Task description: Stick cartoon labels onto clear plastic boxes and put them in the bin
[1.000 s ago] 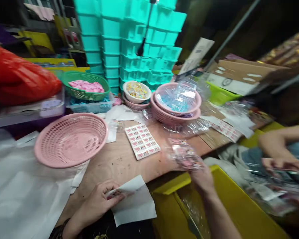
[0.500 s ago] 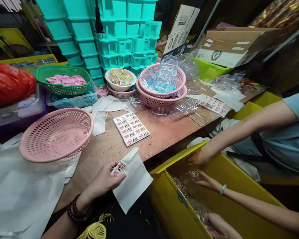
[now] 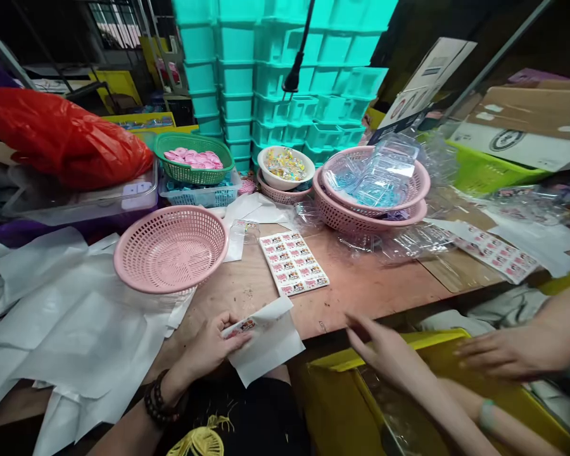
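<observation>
My left hand grips a folded white sticker sheet by its near edge, thumb on top. A small printed picture shows beside the thumb. My right hand hovers, somewhat blurred, over the table's front edge near the yellow bin; its fingers are apart and nothing shows in them. Beyond the left hand, a stack of printed sticker sheets lies on the wooden table. To its left stands a pink basket.
A co-worker's hand is over the bin at right; another forearm with a green bangle passes behind mine. Stacked pink baskets hold clear plastic shells. Turquoise crates rise at the back. White paper covers the left.
My right hand has gone down into the bin with clear packs and come back up without them. My left hand keeps the sticker sheet. The co-worker's hand has drawn back, and the view has shifted.
</observation>
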`<state>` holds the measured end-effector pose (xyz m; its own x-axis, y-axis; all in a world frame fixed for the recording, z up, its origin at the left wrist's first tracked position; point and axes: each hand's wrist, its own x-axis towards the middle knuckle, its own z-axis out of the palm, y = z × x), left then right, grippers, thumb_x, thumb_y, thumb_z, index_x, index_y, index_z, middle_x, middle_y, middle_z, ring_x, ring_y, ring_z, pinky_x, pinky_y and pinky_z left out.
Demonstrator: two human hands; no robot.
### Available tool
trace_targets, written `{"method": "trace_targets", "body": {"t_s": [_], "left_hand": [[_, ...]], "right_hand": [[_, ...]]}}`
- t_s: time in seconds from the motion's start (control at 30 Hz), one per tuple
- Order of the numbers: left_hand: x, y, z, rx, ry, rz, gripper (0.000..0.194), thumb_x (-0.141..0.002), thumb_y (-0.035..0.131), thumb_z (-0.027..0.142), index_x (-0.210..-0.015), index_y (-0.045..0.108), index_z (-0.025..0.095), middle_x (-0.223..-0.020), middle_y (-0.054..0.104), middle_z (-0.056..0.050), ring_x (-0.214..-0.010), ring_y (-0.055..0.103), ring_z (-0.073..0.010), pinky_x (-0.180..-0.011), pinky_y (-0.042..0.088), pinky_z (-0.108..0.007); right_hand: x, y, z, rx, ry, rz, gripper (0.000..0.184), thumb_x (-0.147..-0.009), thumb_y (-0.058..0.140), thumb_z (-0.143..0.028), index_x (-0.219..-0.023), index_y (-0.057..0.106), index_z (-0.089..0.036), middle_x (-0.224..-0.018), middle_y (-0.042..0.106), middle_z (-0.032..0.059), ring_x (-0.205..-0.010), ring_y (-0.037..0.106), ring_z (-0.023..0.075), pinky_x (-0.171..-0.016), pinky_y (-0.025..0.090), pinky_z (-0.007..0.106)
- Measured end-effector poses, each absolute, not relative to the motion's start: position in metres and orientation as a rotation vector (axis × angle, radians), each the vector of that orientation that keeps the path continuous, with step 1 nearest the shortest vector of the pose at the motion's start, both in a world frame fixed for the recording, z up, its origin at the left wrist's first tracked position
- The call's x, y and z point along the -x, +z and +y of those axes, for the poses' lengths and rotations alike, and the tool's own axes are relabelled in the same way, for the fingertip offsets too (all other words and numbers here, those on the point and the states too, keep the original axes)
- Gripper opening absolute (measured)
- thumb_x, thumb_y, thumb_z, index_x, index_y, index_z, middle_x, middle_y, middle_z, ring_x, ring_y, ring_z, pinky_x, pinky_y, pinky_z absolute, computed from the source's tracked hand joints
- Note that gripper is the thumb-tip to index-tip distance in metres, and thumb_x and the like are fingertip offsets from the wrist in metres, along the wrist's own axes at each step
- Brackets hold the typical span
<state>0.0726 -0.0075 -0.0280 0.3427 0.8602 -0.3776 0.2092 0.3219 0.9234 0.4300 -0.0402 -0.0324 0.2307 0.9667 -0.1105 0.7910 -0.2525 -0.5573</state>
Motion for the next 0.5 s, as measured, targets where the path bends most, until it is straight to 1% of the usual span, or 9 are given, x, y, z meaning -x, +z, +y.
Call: {"method": "trace_targets", "body": {"t_s": [0.03,0.1,0.13,0.2,0.3,0.33,0.4,0.47,0.5], "left_hand": [[-0.070,-0.027,-0.007,-1.187,0.605,1.166,0.035,-0.075,0.076,0.046,-0.084,0.061,0.015,-0.078,0.068,-0.001,-0.068,0.061,-0.0144,-0.062,0.047,-0.024],[-0.064,-0.025,-0.006,-1.183,0.623,1.173,0.036,-0.075,0.077,0.046,-0.084,0.063,0.015,-0.079,0.068,-0.002,-0.069,0.061,-0.0146,-0.062,0.047,-0.024],[-0.061,-0.024,-0.006,-1.176,0.625,1.185,0.036,-0.074,0.077,0.046,-0.084,0.064,0.015,-0.078,0.068,-0.001,-0.069,0.061,-0.0148,-0.062,0.047,-0.024],[-0.054,-0.020,-0.007,-1.156,0.625,1.218,0.035,-0.072,0.079,0.046,-0.082,0.064,0.015,-0.075,0.068,0.000,-0.067,0.062,-0.0148,-0.060,0.046,-0.023],[-0.045,-0.018,-0.011,-1.081,0.640,1.248,0.036,-0.068,0.081,0.043,-0.085,0.064,0.017,-0.081,0.071,-0.001,-0.070,0.064,-0.0157,-0.063,0.049,-0.024],[-0.043,-0.019,-0.014,-1.062,0.644,1.252,0.038,-0.066,0.082,0.043,-0.087,0.064,0.017,-0.084,0.072,-0.001,-0.071,0.065,-0.0162,-0.064,0.050,-0.025],[-0.038,-0.024,-0.018,-1.040,0.638,1.248,0.042,-0.066,0.083,0.045,-0.089,0.063,0.017,-0.086,0.073,-0.003,-0.072,0.067,-0.0173,-0.065,0.051,-0.026],[-0.036,-0.032,-0.021,-1.027,0.615,1.192,0.043,-0.069,0.081,0.050,-0.090,0.064,0.016,-0.084,0.074,-0.003,-0.072,0.068,-0.0182,-0.066,0.051,-0.027],[-0.036,-0.036,-0.021,-1.018,0.595,1.151,0.044,-0.071,0.079,0.052,-0.090,0.064,0.016,-0.084,0.074,-0.004,-0.073,0.068,-0.0186,-0.067,0.052,-0.027]], "right_hand": [[-0.404,-0.022,-0.006,2.011,0.566,-1.749,0.036,-0.082,0.058,-0.038,-0.115,0.068,-0.028,-0.108,0.074,0.0096,-0.099,0.070,0.0298,-0.093,0.052,0.044],[-0.347,-0.009,0.071,1.808,0.428,-1.875,0.053,-0.085,0.056,-0.031,-0.137,0.054,-0.019,-0.137,0.059,0.0151,-0.120,0.060,0.0288,-0.106,0.043,0.043],[-0.317,-0.007,0.108,1.769,0.419,-1.911,0.060,-0.084,0.059,-0.028,-0.142,0.048,-0.016,-0.141,0.055,0.0162,-0.125,0.056,0.0288,-0.109,0.039,0.042],[-0.263,-0.006,0.168,1.793,0.478,-1.956,0.064,-0.082,0.065,-0.025,-0.143,0.047,-0.015,-0.141,0.054,0.0173,-0.126,0.054,0.0299,-0.111,0.036,0.044],[-0.230,-0.002,0.202,1.817,0.502,-1.948,0.042,-0.088,0.054,-0.019,-0.129,0.061,-0.014,-0.127,0.064,0.0163,-0.118,0.060,0.0294,-0.105,0.042,0.043],[-0.239,0.002,0.198,1.821,0.485,-1.922,0.039,-0.089,0.048,-0.018,-0.125,0.064,-0.015,-0.123,0.067,0.0151,-0.116,0.061,0.0279,-0.104,0.043,0.042],[-0.290,0.013,0.166,1.852,0.433,-1.832,0.040,-0.089,0.041,-0.018,-0.120,0.066,-0.017,-0.120,0.070,0.0122,-0.113,0.062,0.0247,-0.101,0.046,0.039],[-0.373,0.021,0.103,1.944,0.374,-1.683,0.041,-0.085,0.042,-0.024,-0.118,0.066,-0.017,-0.114,0.072,0.0127,-0.103,0.067,0.0256,-0.093,0.051,0.041],[-0.419,0.021,0.061,2.000,0.324,-1.538,0.040,-0.082,0.044,-0.029,-0.112,0.068,-0.019,-0.107,0.074,0.0124,-0.097,0.069,0.0270,-0.088,0.054,0.043]]}}
